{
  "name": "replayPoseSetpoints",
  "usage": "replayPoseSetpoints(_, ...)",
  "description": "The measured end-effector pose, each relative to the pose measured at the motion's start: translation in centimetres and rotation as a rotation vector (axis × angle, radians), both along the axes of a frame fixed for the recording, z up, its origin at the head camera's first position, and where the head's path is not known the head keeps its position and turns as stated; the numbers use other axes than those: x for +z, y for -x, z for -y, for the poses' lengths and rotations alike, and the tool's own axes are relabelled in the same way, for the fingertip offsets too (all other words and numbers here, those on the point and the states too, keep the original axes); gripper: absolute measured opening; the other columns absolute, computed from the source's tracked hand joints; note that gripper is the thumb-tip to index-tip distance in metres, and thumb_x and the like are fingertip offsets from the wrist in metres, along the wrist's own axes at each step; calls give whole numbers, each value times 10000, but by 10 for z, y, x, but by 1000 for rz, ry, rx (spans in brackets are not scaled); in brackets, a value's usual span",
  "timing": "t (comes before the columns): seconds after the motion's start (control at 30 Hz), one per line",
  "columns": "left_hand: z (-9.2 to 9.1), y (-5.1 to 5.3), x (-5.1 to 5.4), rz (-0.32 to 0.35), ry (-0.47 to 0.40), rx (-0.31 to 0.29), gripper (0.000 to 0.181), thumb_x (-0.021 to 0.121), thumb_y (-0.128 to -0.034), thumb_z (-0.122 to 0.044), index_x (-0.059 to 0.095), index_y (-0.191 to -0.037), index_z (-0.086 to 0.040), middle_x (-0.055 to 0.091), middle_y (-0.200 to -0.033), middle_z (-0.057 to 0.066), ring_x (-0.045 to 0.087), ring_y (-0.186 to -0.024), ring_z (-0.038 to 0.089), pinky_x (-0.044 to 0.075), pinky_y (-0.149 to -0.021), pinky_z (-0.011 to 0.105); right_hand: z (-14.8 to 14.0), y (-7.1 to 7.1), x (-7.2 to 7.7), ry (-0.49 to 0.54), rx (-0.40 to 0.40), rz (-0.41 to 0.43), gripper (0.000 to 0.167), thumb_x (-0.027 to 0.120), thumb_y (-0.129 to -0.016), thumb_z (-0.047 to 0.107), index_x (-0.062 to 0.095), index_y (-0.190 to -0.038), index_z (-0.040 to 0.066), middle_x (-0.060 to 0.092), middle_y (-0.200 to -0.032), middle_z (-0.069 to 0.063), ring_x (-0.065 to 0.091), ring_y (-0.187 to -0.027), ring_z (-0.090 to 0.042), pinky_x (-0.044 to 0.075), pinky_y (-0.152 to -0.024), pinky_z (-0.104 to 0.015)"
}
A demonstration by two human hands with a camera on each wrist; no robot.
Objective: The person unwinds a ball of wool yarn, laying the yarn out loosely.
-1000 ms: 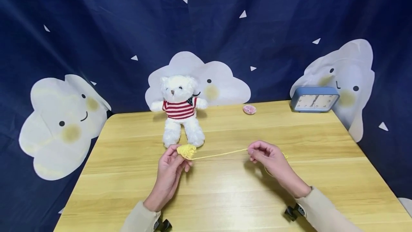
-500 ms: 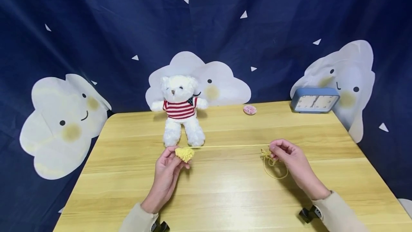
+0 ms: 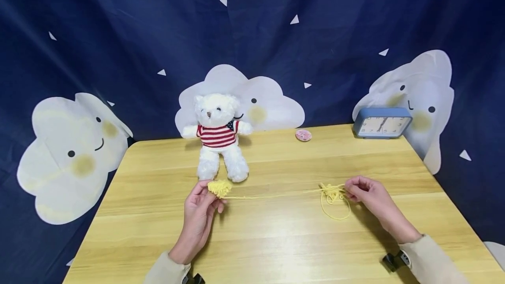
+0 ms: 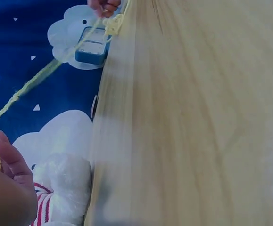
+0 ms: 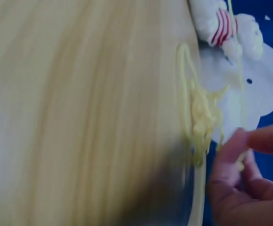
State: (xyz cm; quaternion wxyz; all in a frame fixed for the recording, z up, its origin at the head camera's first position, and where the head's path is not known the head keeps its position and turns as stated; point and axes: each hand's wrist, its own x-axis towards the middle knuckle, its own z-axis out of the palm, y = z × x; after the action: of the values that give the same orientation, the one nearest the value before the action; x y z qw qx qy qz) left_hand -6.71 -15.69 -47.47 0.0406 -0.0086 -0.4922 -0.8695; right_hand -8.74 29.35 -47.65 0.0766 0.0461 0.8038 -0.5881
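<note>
Pinching the bundle (image 3: 219,188) in your left hand (image 3: 198,214), yarn (image 3: 252,197) in your right hand (image 3: 372,198) — draw gently, lest the tangle (image 3: 333,192) knot.

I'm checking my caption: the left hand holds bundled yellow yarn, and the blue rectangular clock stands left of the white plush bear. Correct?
The side is wrong: in the head view, the blue rectangular clock stands right of the white plush bear. The left hand does hold bundled yellow yarn.

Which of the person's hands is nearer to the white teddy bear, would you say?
Left. The left hand is just on the near side of the teddy bear; the right hand is farther away, well to the right of it.
</note>
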Motion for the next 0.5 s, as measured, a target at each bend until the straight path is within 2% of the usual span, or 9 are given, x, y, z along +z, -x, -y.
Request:
replayPoseSetpoints(0.1,0,1,0,-5,2,0,141,617,-1070,52,638,-1199,0,706,-1046,98,710,-748,198,575,-581,217,-8,-1,-2,-81,52,17,226,650,-1084,76,678,-1152,-138,732,-1039,-119,691,-865,-111,610,-762,-244)
replayPoseSetpoints(0.23,-2,2,1,-8,1,7,144,614,-1065,65,633,-1195,5,724,-1054,104,714,-774,200,582,-600,223,-14,-1,-3,-162,83,23,208,667,-1076,107,697,-1132,-92,712,-1037,-99,648,-867,-101,559,-727,-241)
replayPoseSetpoints(0.37,-4,3,1,4,11,16,180,599,-1041,115,638,-1174,0,736,-1075,97,698,-820,188,605,-650,240,-17,1,-4,-180,108,26,202,669,-1072,120,707,-1134,-68,684,-981,-67,592,-835,-120,524,-679,-263)
replayPoseSetpoints(0.5,-7,5,1,13,34,-5,224,582,-1015,160,635,-1156,-5,726,-1080,88,680,-841,175,623,-699,261,-16,1,-3,-171,119,41,225,646,-1087,113,697,-1176,-87,663,-942,-65,582,-808,-137,523,-654,-268)
